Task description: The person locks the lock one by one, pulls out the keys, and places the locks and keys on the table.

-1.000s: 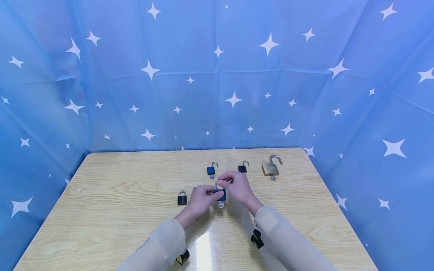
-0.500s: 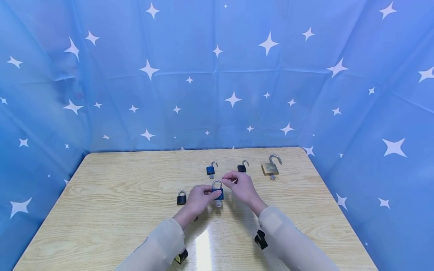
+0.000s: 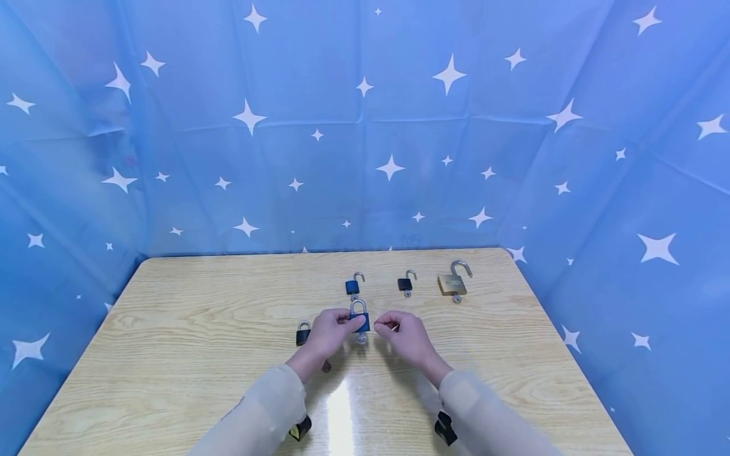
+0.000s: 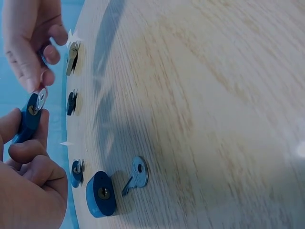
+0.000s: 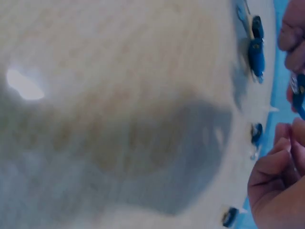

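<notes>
From the head, your left hand (image 3: pixel 326 334) grips the blue padlock (image 3: pixel 360 323), long axis and shackle (image 3: pixel 358 303) toward twelve o'clock, key (image 3: pixel 362 339) at six; your right hand (image 3: pixel 408 337), curled narrow, hovers at three. Left wrist: the base slants seven-to-one. Right wrist: padlock cropped at three.

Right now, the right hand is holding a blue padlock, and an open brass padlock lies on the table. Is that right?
Not quite: the left hand holds the blue padlock, as the head view shows. The open brass padlock does lie on the table.
</notes>
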### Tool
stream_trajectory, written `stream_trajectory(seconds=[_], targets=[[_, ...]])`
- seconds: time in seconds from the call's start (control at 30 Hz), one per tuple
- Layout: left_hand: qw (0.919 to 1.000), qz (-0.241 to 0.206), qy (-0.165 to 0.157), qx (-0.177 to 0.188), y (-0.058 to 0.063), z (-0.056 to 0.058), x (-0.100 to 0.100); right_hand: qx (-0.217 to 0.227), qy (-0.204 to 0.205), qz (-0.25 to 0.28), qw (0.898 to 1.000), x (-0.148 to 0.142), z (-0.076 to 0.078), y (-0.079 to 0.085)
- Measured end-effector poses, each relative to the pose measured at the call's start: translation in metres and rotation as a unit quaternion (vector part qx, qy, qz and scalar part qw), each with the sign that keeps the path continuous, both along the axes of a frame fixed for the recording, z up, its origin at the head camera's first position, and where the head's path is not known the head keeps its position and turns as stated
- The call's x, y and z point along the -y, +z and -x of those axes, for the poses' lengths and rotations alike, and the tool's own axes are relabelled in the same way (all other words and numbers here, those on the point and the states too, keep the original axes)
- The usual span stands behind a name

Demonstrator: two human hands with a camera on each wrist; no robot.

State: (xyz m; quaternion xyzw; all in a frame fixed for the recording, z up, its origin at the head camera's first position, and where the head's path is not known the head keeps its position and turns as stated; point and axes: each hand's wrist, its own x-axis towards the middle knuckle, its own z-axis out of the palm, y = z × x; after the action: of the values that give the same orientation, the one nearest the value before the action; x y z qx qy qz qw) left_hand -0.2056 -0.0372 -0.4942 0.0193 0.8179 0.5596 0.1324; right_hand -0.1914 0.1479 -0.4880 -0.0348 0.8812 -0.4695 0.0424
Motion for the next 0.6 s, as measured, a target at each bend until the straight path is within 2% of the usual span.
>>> stream_trajectory(seconds=[0.1,0.27,0.4,0.6], targets=[[1.0,-0.004,0.003,0.0,0.0,0.0,0.002,0.007,0.012,0.013,1.0,0.003,-0.006,-0.007],[1.0,-0.006,0.002,0.0,0.001,0.001,0.003,0.04,0.027,0.07,0.996,0.009,-0.014,-0.011],[1.0,-0.005,0.004,0.001,0.0,0.001,0.004,0.07,0.014,0.118,0.99,0.011,-0.017,-0.013],[1.0,-0.003,0.006,0.001,0.0,0.0,0.004,0.08,-0.017,0.148,0.986,0.016,-0.02,-0.015]])
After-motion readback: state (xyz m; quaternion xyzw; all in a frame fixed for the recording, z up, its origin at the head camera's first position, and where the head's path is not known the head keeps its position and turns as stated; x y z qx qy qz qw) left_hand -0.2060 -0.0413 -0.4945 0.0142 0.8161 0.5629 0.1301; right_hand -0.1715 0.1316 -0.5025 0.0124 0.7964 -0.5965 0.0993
